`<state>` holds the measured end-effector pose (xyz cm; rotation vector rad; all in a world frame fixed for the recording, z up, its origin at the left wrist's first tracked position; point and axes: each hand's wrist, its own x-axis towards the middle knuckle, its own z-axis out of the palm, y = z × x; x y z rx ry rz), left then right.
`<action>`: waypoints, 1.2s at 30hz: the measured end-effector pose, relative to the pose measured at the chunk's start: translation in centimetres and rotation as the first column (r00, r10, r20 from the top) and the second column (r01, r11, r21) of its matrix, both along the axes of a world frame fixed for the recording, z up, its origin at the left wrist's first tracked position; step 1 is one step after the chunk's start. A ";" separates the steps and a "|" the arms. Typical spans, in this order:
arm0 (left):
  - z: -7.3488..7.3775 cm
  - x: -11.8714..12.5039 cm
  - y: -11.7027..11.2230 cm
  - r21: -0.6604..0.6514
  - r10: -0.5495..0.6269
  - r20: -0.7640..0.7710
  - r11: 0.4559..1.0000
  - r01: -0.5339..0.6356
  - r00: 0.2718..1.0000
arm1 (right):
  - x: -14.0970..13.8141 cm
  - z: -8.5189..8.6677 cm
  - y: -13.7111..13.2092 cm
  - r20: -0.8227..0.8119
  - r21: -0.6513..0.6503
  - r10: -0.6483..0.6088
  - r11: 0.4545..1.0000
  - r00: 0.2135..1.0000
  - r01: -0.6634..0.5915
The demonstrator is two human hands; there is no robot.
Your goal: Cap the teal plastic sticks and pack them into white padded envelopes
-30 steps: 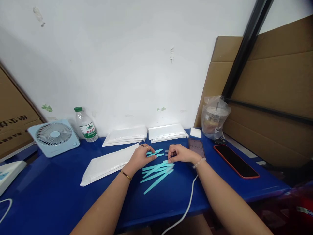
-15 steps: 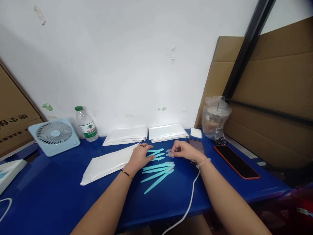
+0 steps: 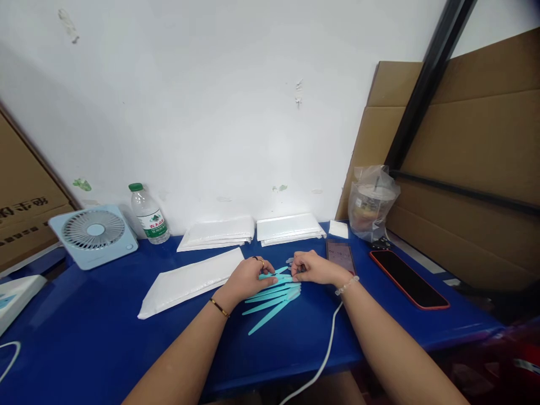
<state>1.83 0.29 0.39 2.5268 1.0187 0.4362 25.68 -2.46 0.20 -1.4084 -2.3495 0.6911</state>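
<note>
Several thin turquoise plastic sticks (image 3: 270,304) with clear tips lie fanned out on the blue table (image 3: 105,337). My left hand (image 3: 248,277), with a ring and a gold bracelet, rests fingers down on the far ends of the sticks, and its fingers are curled over them. My right hand (image 3: 314,267), with a bead bracelet, pinches the clear tip end of one stick, close beside the left hand. A white padded envelope (image 3: 189,281) lies just left of my left hand.
Two stacks of white envelopes (image 3: 253,229) sit by the wall. A small blue fan (image 3: 93,233) and water bottle (image 3: 148,215) stand at left. Two phones (image 3: 407,277) and a bagged drink cup (image 3: 372,203) are at right. A white cable (image 3: 324,351) hangs over the front edge.
My left hand has slid right and nearer, gathering the far sticks against the pile. My right hand has come back left to the stick tips.
</note>
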 end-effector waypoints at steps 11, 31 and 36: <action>0.4 -0.7 0.6 -0.033 0.109 -0.074 0.993 -0.112 0.991 | 1.7 0.2 0.1 -0.074 0.054 -0.213 0.975 0.974 0.217; 1.3 -0.9 0.3 0.045 0.144 -0.054 0.989 -0.141 0.988 | 1.3 0.8 -0.4 -0.031 0.046 -0.141 0.989 0.990 0.142; 0.8 0.1 -0.7 -0.031 -0.033 -0.101 0.999 0.030 0.994 | -0.2 0.6 -0.7 0.033 -0.029 0.082 0.996 0.996 -0.081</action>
